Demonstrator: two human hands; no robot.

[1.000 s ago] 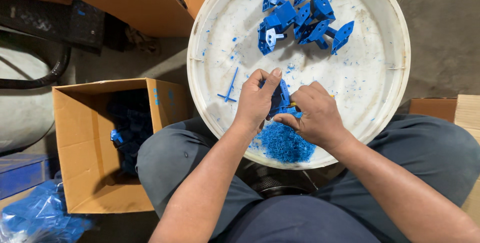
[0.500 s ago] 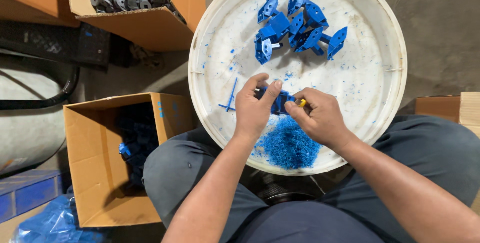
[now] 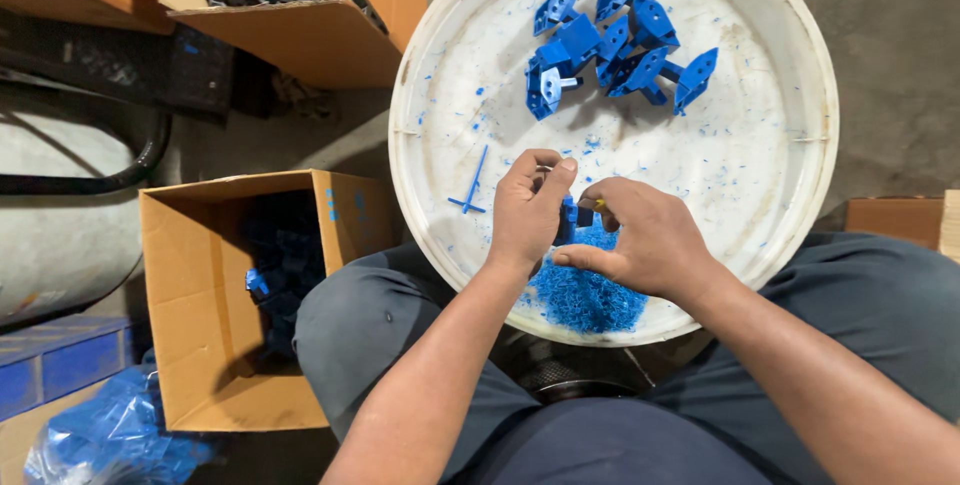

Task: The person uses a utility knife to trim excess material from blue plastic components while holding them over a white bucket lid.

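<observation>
Your left hand [image 3: 530,210] and right hand [image 3: 640,240] meet over the near edge of the white tray [image 3: 800,145], both pinching a small blue plastic part [image 3: 570,220], mostly hidden by your fingers. A pile of blue shavings [image 3: 590,295] lies just beneath; more blue parts [image 3: 610,45] sit farther back.

1. Even, soft daylight-like light; overall bright, no glare.
2. White round tray [image 3: 760,205] brightest, near overexposed at its far edge.
3. Soft short shadows under the blue plastic parts [image 3: 615,40] and both hands.
4. Inside of open cardboard box [image 3: 200,275] deep shadow, contents murky.
5. Sharp focus centre; slight wide-angle stretch at corners.
</observation>
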